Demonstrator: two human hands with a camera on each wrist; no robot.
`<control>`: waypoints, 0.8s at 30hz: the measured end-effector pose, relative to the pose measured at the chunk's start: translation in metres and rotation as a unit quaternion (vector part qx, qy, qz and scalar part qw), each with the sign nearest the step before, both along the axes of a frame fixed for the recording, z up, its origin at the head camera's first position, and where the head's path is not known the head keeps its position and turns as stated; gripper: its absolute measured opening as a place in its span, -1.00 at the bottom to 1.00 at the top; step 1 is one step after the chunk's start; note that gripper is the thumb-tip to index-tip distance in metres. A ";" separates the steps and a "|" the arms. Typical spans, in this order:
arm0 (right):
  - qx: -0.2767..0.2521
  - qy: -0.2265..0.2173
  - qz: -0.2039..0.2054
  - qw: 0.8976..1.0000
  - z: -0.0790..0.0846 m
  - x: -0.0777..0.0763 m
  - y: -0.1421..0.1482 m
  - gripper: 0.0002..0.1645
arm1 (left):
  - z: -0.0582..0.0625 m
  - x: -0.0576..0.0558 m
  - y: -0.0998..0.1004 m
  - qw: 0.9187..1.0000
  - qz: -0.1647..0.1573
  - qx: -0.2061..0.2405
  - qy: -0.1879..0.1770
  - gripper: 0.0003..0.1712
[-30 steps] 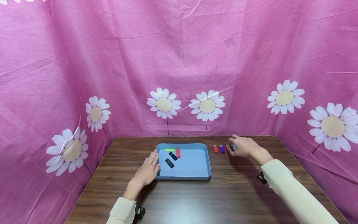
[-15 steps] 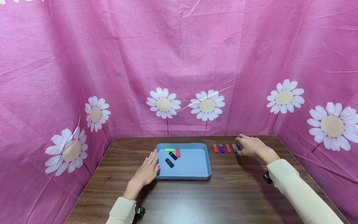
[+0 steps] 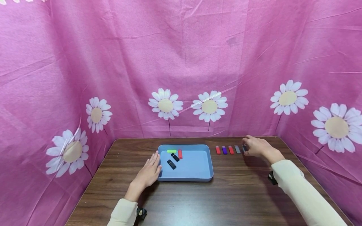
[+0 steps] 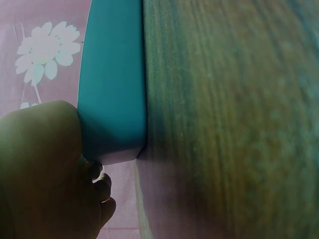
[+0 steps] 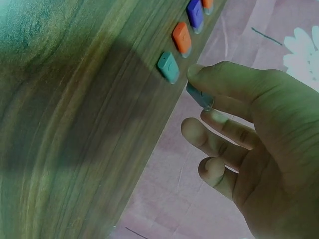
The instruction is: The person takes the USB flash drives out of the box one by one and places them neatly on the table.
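At the bottom of the head frame, pale sleeves [image 3: 302, 191] come in over the brown desk [image 3: 183, 201]. Left of lower centre, the left hand [image 3: 147, 172] lies with straight fingers against the left side of a blue tray [image 3: 195, 166]. In the tray's left half lies one black stick [image 3: 171, 164], farther up a second black stick [image 3: 175, 157], then a red stick [image 3: 180, 154] and a lime stick [image 3: 171, 151] near the far wall. Right of the tray, four sticks stand in a row, left to right: red [image 3: 217, 150], purple [image 3: 224, 150], red [image 3: 231, 150], grey [image 3: 237, 149]. At the row's right end, the right hand [image 3: 258, 147] pinches a dark stick [image 5: 199, 96] between thumb and finger. Behind hangs pink cloth [image 3: 181, 62] with white daisies [image 3: 165, 105].
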State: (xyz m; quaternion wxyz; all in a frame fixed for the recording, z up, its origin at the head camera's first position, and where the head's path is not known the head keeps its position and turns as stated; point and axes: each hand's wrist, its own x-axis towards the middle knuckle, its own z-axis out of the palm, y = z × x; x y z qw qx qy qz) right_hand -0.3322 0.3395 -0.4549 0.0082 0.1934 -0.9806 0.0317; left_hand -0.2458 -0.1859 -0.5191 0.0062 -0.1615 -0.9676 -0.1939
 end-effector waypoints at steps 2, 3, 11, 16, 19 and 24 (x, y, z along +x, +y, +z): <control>0.000 -0.004 -0.003 1.000 -0.002 -0.003 0.002 -0.33 | 0.000 0.000 0.000 1.000 0.000 0.000 -0.001 -0.31; 0.000 -0.006 -0.005 1.000 -0.003 -0.004 0.002 -0.33 | 0.000 0.000 0.000 1.000 0.000 0.001 -0.002 -0.31; 0.006 -0.034 -0.020 0.999 -0.011 -0.012 0.006 -0.29 | 0.000 -0.001 0.000 1.000 0.001 -0.002 -0.007 -0.31; 0.000 -0.056 -0.036 0.998 -0.018 -0.016 0.008 -0.26 | 0.001 -0.001 0.000 1.000 0.002 0.002 -0.004 -0.31; -0.006 -0.064 -0.039 0.997 -0.021 -0.018 0.008 -0.27 | 0.000 -0.001 -0.001 1.000 0.003 0.003 -0.003 -0.31; -0.011 -0.067 -0.044 0.997 -0.026 -0.023 0.008 -0.31 | 0.000 -0.001 -0.001 1.000 0.003 0.005 -0.007 -0.30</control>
